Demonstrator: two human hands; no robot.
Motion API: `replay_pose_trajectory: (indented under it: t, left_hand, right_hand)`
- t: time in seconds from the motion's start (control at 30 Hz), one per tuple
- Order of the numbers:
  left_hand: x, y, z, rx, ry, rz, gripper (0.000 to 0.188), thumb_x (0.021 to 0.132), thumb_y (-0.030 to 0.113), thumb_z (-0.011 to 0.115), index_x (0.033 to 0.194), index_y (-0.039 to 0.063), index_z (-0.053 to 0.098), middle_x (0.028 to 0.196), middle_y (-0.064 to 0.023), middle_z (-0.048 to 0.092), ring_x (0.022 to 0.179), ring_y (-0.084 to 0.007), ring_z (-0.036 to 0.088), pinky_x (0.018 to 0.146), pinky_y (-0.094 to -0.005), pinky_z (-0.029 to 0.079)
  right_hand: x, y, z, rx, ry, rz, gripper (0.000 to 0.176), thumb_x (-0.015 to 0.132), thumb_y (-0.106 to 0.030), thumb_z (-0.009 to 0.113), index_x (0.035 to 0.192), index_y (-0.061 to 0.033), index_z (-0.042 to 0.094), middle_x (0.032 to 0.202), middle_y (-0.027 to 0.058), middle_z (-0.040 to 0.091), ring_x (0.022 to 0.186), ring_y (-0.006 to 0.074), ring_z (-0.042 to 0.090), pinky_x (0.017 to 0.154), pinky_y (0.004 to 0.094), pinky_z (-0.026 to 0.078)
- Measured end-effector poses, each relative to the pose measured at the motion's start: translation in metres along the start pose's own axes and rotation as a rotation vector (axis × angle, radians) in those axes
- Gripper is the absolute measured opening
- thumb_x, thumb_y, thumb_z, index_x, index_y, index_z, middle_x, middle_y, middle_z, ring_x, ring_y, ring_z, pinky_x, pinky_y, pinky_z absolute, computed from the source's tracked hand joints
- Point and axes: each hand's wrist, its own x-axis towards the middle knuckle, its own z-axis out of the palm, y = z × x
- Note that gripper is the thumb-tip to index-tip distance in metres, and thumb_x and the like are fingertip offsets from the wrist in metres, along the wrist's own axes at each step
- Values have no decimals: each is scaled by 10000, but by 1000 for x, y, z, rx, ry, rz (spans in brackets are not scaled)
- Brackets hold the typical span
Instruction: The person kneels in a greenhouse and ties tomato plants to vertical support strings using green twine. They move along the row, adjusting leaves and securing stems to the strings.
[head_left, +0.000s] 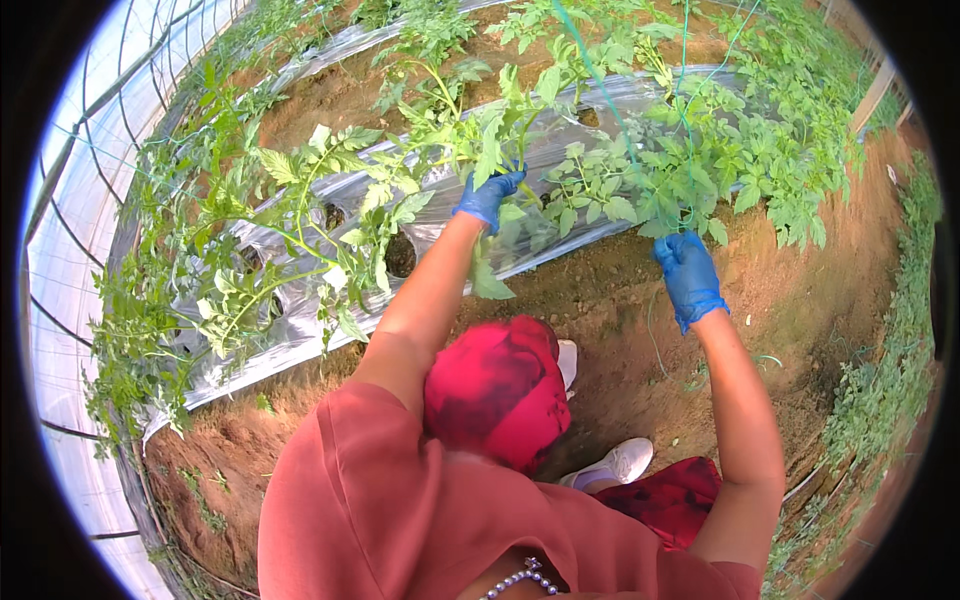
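My left hand (487, 199), in a blue glove, is closed around the stem of a tomato plant (525, 127); leaves cover part of the fingers. To the right, my right hand (686, 277), gloved in blue too, is curled into a fist at the lower end of a green twine (686, 127). This twine comes down from the top of the view and passes among the leaves of another tomato plant (667, 172). A second green twine (596, 71) slants down between the two hands. What lies inside the right fist is mostly hidden.
Clear plastic mulch film (262, 360) with planting holes covers the bed. Bare soil (600, 300) runs along its near edge, under my shoes (630, 459). Leaning tomato stems (300, 217) spread at left, before the greenhouse film wall (75, 285). More low plants (877, 390) line the right.
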Motion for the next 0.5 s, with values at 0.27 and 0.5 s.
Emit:
replay_pose_trajectory:
  t: [0.27, 0.5]
  left_hand:
    - [-34, 14, 10, 143, -191, -37, 225, 810, 112, 650, 1026, 51, 647, 925, -29, 657, 807, -105, 581, 739, -255, 474]
    - [-51, 28, 4, 110, -126, 50, 202, 805, 93, 646, 1001, 47, 653, 943, -14, 652, 790, -99, 565, 731, -235, 446]
  right_hand:
    - [96, -43, 135, 1153, 162, 262, 124, 818, -69, 638, 927, -24, 673, 861, 40, 667, 730, 98, 586, 682, 238, 481]
    - [94, -58, 204, 1180, 13, 252, 161, 818, -71, 632, 967, -30, 678, 860, 20, 665, 727, 85, 572, 679, 241, 477]
